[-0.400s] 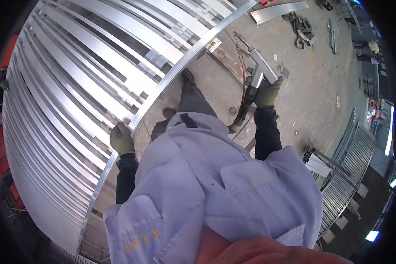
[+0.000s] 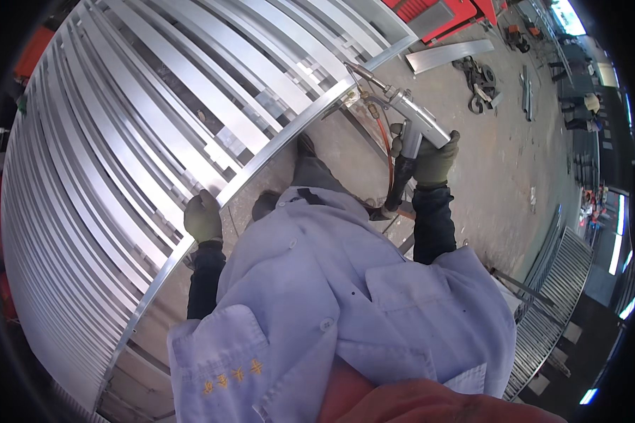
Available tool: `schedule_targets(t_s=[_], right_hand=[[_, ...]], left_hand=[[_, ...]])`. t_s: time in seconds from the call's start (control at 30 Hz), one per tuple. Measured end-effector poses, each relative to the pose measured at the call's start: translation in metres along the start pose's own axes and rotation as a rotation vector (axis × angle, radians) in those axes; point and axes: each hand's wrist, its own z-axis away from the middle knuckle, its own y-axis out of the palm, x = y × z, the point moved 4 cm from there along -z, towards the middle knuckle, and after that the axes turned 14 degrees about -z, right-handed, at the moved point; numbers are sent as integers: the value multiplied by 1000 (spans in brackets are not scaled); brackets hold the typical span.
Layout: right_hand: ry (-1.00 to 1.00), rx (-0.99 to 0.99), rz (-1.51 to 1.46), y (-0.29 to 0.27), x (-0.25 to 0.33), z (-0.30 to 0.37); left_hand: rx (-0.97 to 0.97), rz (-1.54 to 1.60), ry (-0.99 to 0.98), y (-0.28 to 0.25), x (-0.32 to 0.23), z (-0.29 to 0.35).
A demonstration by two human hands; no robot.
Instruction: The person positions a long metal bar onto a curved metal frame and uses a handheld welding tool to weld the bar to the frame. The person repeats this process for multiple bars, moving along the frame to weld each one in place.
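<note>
Silver metal fills your view: your right hand [image 2: 434, 161], gloved, has its grip wrapped tight round the handle of a welding gun [image 2: 410, 116], whose nozzle points up-left and meets the edge rail [image 2: 275, 144] of the slatted steel panel [image 2: 155, 106]. Your left hand [image 2: 203, 216] closes its grip on that same rail, lower down, well apart from the gun.

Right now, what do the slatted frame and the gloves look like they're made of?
Slatted frame: looks like bare metal, maybe steel or aluminium, silvery with bright reflections. Gloves on the left hand and right hand: olive fabric or leather, matte and creased; which one is unclear.
</note>
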Motion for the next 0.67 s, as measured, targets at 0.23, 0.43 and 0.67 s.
schedule_targets(t_s=[0.23, 0.43, 0.67], right_hand=[[-110, -259, 533, 3, -36, 8], [95, 101, 714, 101, -84, 41], [212, 440, 853, 144, -107, 61]], left_hand=[[50, 111, 142, -8, -3, 6], [244, 25, 160, 11, -1, 12], [336, 126, 121, -18, -3, 4]])
